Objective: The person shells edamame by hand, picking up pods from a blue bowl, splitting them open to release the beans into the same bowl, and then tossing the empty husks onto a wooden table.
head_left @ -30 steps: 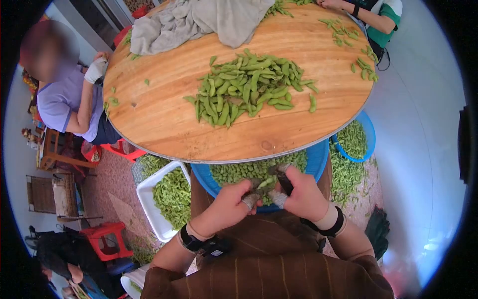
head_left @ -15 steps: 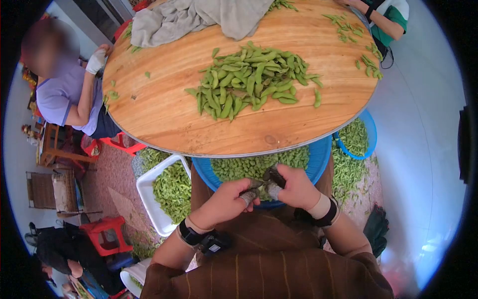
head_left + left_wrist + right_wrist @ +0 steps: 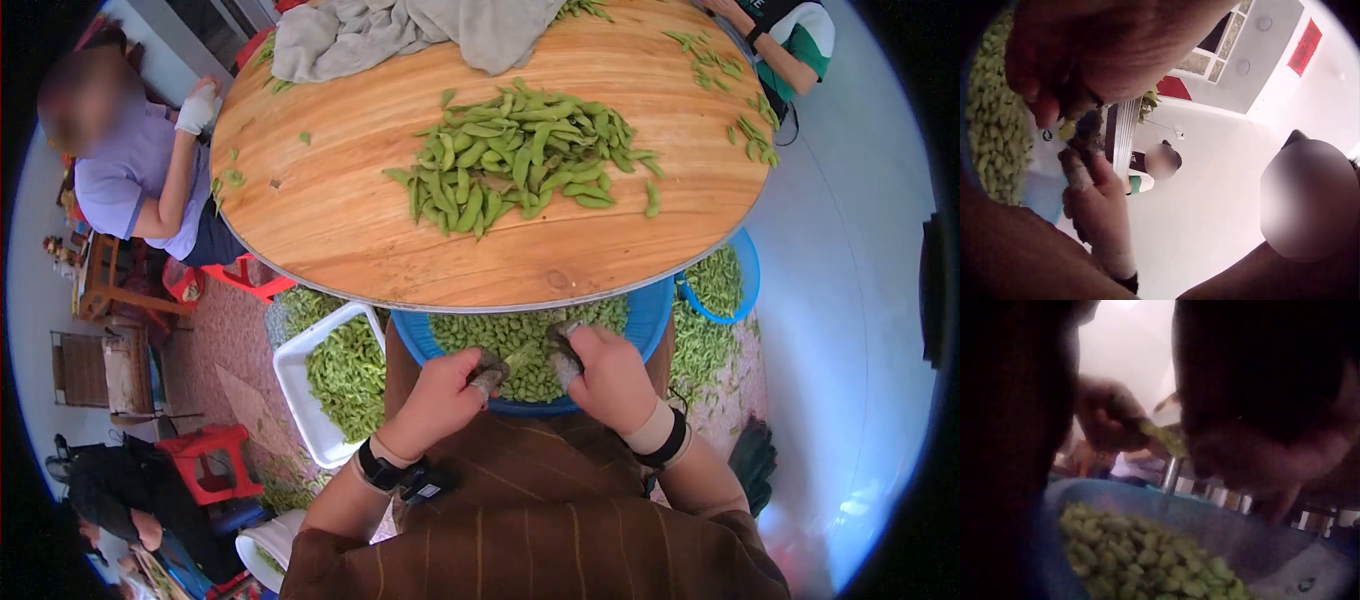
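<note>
In the head view my left hand (image 3: pixel 445 390) and right hand (image 3: pixel 612 380) face each other over a blue basin (image 3: pixel 655 325) of shelled green beans (image 3: pixel 460 330). Grey, stained wraps cover several fingertips. A green soybean pod (image 3: pixel 1163 436) spans between the hands in the right wrist view. The left thumb and finger pinch one end; the other end meets the right hand's curled fingers, which hide part of it. Yellow-green shows between the fingers of both hands in the left wrist view.
A round wooden table (image 3: pixel 330 240) stands in front, bearing a pod heap (image 3: pixel 530 160) and a grey cloth (image 3: pixel 350 40). A white tub (image 3: pixel 295 375) is on the left, a smaller blue basin (image 3: pixel 750 280) on the right. One person (image 3: pixel 140 190) sits at left, another at far right.
My hands came together over the basin, then drew apart a little, leaving a gap between the fingertips. The head view has shifted slightly.
</note>
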